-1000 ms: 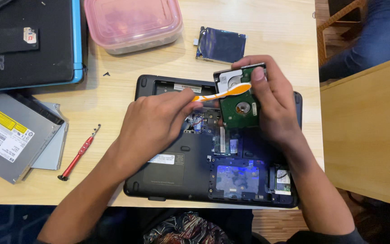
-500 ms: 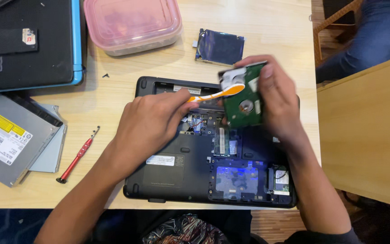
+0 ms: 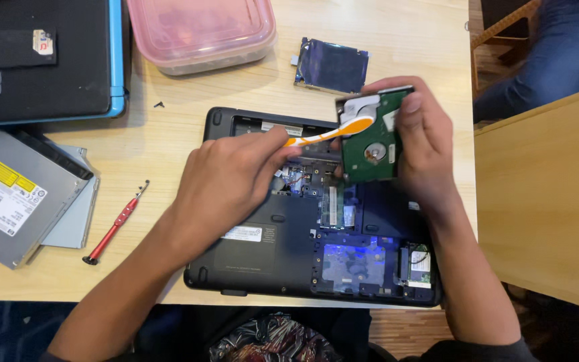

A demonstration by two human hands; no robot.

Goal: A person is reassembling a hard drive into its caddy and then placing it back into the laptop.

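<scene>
Both hands are raised over an opened laptop (image 3: 269, 248) that lies base-up on a wooden table (image 3: 397, 40). A hard drive (image 3: 370, 144) is gripped at its right edge by the right hand (image 3: 423, 144), circuit-board side up and tilted, apparently so that its face is presented to the brush. An orange-and-white brush (image 3: 333, 133) is pinched in the closed fingers of the left hand (image 3: 226, 181), and its head is laid on the drive's far left corner.

Just beyond the drive, a dark drive caddy (image 3: 333, 65) is seen flat on the table. At far centre a pink lidded box (image 3: 199, 30) is set. A second laptop (image 3: 41, 60) is placed far left, with an optical drive (image 3: 15, 194) nearer. A red screwdriver (image 3: 114, 224) lies between that drive and the opened laptop.
</scene>
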